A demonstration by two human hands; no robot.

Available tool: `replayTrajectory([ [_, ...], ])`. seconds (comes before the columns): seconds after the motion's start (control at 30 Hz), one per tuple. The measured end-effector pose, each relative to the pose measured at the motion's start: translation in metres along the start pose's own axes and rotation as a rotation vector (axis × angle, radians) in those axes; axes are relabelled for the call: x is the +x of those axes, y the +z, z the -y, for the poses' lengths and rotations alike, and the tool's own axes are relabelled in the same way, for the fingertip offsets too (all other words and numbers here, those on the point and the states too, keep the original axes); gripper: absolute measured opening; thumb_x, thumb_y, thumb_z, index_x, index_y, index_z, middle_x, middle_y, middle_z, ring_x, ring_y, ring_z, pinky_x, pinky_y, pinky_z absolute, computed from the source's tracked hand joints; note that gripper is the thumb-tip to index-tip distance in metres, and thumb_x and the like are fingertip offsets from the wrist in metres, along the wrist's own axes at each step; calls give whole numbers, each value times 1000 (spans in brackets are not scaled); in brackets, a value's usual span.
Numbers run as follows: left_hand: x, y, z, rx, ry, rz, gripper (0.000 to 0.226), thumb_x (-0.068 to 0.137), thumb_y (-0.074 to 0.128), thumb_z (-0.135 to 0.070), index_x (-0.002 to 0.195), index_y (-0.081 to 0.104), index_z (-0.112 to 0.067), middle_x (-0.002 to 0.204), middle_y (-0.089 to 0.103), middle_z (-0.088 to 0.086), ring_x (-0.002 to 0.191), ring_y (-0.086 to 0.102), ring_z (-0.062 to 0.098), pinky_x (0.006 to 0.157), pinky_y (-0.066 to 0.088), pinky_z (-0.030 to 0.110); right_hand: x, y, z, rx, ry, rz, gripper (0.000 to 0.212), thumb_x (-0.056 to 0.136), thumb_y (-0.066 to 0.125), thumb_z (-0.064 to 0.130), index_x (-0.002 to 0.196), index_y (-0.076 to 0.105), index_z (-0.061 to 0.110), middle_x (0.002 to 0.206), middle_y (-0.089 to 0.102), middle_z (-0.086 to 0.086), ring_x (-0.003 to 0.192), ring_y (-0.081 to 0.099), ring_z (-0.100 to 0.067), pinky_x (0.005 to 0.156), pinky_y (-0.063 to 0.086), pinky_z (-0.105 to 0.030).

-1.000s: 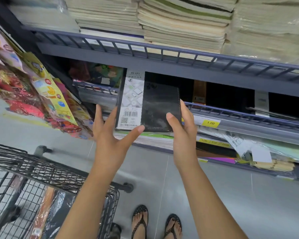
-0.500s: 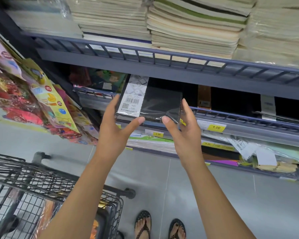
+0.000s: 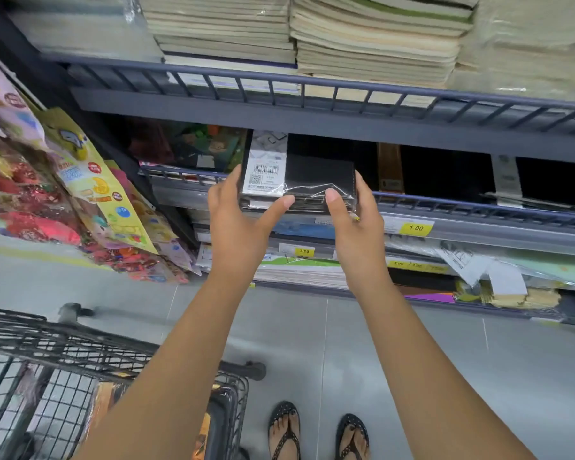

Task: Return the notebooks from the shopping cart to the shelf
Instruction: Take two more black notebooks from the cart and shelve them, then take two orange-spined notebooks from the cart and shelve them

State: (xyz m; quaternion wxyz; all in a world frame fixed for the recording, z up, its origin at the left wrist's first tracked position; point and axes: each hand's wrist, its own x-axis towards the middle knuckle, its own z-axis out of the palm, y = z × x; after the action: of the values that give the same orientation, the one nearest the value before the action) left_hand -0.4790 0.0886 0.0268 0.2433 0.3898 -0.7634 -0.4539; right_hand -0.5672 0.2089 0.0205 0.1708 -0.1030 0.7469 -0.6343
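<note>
A black notebook (image 3: 317, 174) in clear wrap, with a white barcode label on its left part, lies nearly flat at the front of the middle shelf (image 3: 478, 209), over the rail. My left hand (image 3: 239, 224) holds its left near corner, fingers along the side and thumb on the near edge. At the right near corner, my right hand (image 3: 356, 227) holds it the same way. The wire shopping cart (image 3: 80, 343) stands at the lower left; wrapped orange and black items (image 3: 107, 406) show through its mesh.
Stacks of pale notebooks (image 3: 372, 38) fill the upper shelf. Colourful hanging packets (image 3: 80, 187) crowd the left. Yellow price tags (image 3: 415, 228) line the shelf edges, with more stationery on the lowest shelf (image 3: 299, 270). My sandalled feet (image 3: 316, 429) stand on grey floor tiles.
The notebook has tipped from upright to nearly flat and moved up and forward into the middle shelf opening. Both hands went with it.
</note>
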Motion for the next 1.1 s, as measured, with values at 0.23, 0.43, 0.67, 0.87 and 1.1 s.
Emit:
replayTrajectory([
  [0.23,-35,-16,-1,125,-23,47,96,78,66,-59,152,24,-15,149,35,7,135,34,17,97,24,14,-37,-5,-1,-29,81,-120,63,90,60,43,145,37,23,151,37,5,134,37,-12,109,36,-30],
  [0.43,-96,-45,3,656,72,167,81,86,54,-61,146,36,-10,149,37,19,136,32,39,110,28,49,-112,-25,-2,-567,-33,-50,62,89,63,33,142,40,11,144,43,-11,133,33,-30,108,28,-39],
  [0.67,-185,-93,-9,981,261,315,70,90,42,-62,144,40,-18,151,35,16,142,24,37,114,20,49,-221,-44,17,-1068,-193,177,64,88,54,44,141,41,11,142,42,-14,126,36,-35,101,35,-45],
  [0.87,-249,-154,2,1055,267,394,68,89,42,-61,143,39,-19,152,33,15,143,22,35,116,16,48,-306,-23,39,-1109,-205,270,61,89,49,43,141,37,11,146,36,-14,127,35,-35,102,31,-43],
  [1.1,-255,-237,68,1134,54,453,67,90,44,-53,146,29,-20,155,28,14,144,20,34,115,20,47,-368,73,39,-1071,-295,447,56,91,47,38,139,36,12,147,34,-15,132,30,-34,107,28,-45],
])
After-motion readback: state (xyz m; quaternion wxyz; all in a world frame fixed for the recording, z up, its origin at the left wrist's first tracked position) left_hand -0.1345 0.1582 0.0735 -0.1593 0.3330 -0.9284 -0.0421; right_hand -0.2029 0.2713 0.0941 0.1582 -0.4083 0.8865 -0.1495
